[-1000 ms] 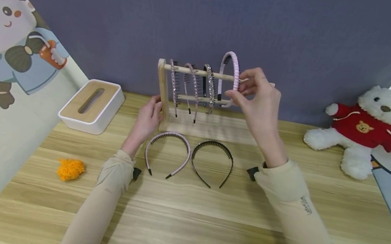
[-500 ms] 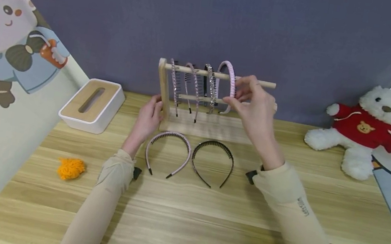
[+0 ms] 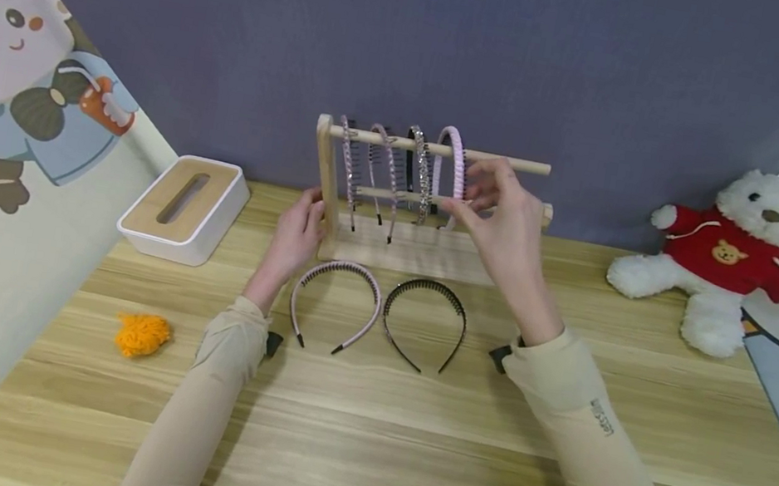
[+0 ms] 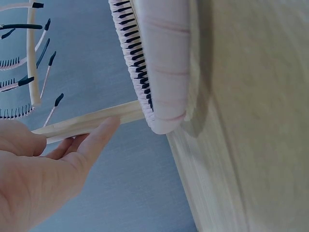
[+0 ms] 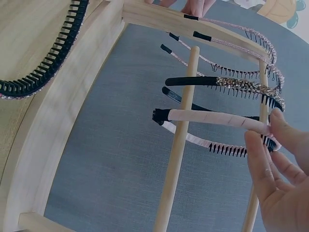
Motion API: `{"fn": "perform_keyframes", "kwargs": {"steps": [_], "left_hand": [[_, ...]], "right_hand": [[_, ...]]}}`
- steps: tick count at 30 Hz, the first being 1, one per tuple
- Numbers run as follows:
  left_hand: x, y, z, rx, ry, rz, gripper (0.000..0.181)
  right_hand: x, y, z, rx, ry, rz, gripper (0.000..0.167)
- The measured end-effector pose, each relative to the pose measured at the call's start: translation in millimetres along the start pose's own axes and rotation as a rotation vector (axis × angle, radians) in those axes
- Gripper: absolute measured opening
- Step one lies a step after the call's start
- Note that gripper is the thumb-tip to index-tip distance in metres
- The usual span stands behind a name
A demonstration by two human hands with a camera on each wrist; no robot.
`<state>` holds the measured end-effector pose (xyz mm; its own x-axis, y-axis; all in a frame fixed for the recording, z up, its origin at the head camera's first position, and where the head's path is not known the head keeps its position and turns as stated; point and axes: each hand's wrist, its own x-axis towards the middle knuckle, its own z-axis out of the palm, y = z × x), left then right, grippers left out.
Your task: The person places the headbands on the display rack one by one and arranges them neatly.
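A wooden headband rack (image 3: 325, 175) stands at the back of the table against the wall. My left hand (image 3: 296, 233) grips its left upright (image 4: 91, 123) between thumb and fingers. On the upper rod (image 3: 507, 161), toward the right, hangs a pale pink wrapped headband (image 3: 460, 159). My right hand (image 3: 513, 228) pinches its front side; in the right wrist view the thumb and fingers (image 5: 260, 159) lie around the pink band (image 5: 212, 117). To its left hang a glittery headband (image 3: 421, 164) and two pinkish headbands with teeth, one of them the middle headband (image 3: 391, 163).
A pink headband (image 3: 375, 300) and a black toothed headband (image 3: 461, 321) lie on the table (image 3: 357, 457) in front of the rack. A tissue box (image 3: 210, 229) and an orange yarn bundle (image 3: 142, 335) are at left. A white teddy bear (image 3: 717, 250) in red sits at right.
My right hand has lowered the pink headband from above the upper rod until it hangs there, beside the glittery one. The left hand stays on the upright.
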<state>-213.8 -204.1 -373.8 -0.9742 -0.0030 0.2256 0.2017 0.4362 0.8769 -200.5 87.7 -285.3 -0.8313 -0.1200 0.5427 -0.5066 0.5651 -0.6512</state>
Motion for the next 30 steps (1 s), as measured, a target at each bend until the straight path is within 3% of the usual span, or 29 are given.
{"fn": "perform_keyframes", "kwargs": {"steps": [16,22,30], "left_hand": [[-0.1,0.2,0.1,-0.008,-0.003,-0.01,0.042],[-0.3,0.7,-0.5,-0.009,-0.007,-0.01,0.043],[-1.0,1.8,-0.1,-0.023,-0.004,0.006,0.041]], "right_hand": [[-24.1,0,-14,0.006,-0.033,-0.005,0.053],[-37.7,8,-16,-0.018,-0.111,0.057,0.046],[-57.8,37,-6,-0.086,-0.263,0.107,0.045]]}}
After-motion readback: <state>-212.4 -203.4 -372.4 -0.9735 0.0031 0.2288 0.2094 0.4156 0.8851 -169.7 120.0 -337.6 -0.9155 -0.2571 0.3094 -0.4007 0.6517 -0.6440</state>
